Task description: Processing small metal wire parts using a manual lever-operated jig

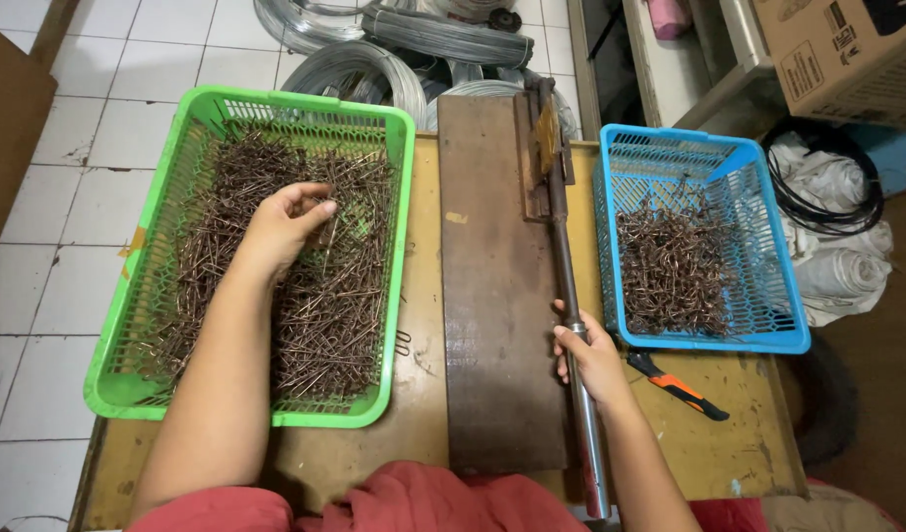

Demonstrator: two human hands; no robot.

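Red cloth [404, 502] over our lap fills the bottom edge at 6 o'clock. Just above it our right hand [593, 357] is wrapped around the long metal lever [574, 345], fingers curled tight on the silvery bar at about 5 o'clock from the middle of the counter [709, 443]. That lever runs up to 12 o'clock along the right edge of a dark brown board [492, 286], ending at a hinged metal fitting near the board's far end. An orange-and-black hand tool [678, 386] lies on the counter at 3 o'clock from our right hand, just beside it.

At 9 o'clock from the board sits the green basket [138, 325], holding a heap of straight brown wire pieces [325, 305]. Our left hand [281, 229] rests on that heap in the basket's far half, fingers bent and gathered on a few of the wires; how many it pinches we cannot tell. A loose bent wire [403, 343] lies on the counter just off the basket's right wall.

At 3 o'clock from the board stands the blue basket [758, 325], with a smaller pile of bent brown wire pieces [675, 268]. Farther off at 12 o'clock, coils of grey wire [374, 69] lie on the tiled floor [59, 236], and at 2 o'clock we see a cardboard box [847, 54].
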